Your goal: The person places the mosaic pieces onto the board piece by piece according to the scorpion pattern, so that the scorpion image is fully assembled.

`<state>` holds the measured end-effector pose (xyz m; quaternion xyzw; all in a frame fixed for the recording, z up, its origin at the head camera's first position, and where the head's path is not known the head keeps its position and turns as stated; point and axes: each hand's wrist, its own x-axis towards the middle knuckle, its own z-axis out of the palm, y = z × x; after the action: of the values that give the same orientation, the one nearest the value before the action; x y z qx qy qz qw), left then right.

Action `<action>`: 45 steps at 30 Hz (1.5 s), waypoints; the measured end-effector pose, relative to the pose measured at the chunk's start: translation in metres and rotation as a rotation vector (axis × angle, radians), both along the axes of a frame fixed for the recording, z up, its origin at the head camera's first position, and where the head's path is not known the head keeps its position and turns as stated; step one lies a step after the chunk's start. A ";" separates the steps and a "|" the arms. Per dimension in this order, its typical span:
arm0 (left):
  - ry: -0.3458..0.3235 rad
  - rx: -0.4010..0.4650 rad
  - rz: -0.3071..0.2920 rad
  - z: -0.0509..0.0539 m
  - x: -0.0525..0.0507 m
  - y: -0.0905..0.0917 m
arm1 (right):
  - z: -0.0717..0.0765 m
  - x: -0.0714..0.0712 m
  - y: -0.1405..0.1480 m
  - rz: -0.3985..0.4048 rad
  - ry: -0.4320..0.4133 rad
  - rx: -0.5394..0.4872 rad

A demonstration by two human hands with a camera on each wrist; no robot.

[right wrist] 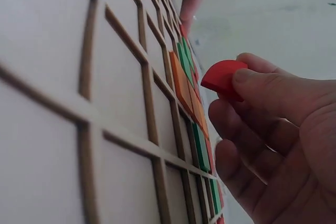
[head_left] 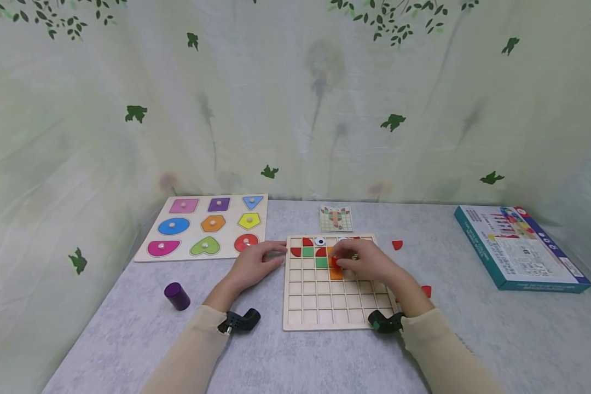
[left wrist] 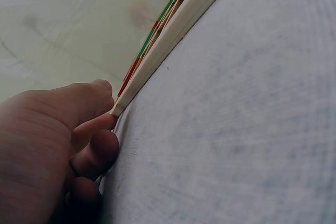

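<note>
My right hand [head_left: 366,260] pinches a red quarter-circle piece [right wrist: 224,75] between thumb and fingers, just above the wooden grid board [head_left: 325,303]. Beneath it on the board lie orange pieces [head_left: 336,273]. Farther left sit green squares [head_left: 321,262], red quarter-circle pieces [head_left: 295,251] and a round eye piece [head_left: 319,241]. At the board's left edge my left hand [head_left: 256,266] touches the side with its fingertips; in the left wrist view its thumb and fingers [left wrist: 102,148] are by the board's corner. Part of the board's upper right is hidden behind my right hand.
A pattern card [head_left: 336,219] lies behind the board. Loose red pieces [head_left: 397,244] are on the table to the right. A knobbed shape puzzle [head_left: 226,224] and a purple cylinder [head_left: 177,296] stand left. A teal-edged game box [head_left: 524,251] lies far right.
</note>
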<state>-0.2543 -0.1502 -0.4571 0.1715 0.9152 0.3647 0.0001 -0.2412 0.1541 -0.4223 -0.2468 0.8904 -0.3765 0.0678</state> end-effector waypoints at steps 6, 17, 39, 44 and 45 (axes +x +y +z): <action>0.003 -0.001 0.003 -0.001 0.000 0.001 | -0.002 0.004 -0.010 0.003 -0.010 -0.013; 0.004 -0.004 0.006 -0.001 0.000 0.000 | -0.007 0.008 -0.022 0.025 0.011 -0.007; -0.012 -0.005 0.013 0.000 -0.001 0.001 | -0.016 0.008 -0.028 0.051 0.096 0.104; -0.016 -0.004 0.014 0.000 -0.001 0.001 | -0.014 0.008 -0.029 0.043 0.069 0.090; -0.014 -0.003 0.013 0.000 -0.001 0.001 | -0.014 0.008 -0.028 0.042 0.064 0.085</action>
<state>-0.2549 -0.1493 -0.4573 0.1630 0.9168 0.3645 0.0046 -0.2327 0.1256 -0.4360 -0.2741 0.9019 -0.3288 0.0576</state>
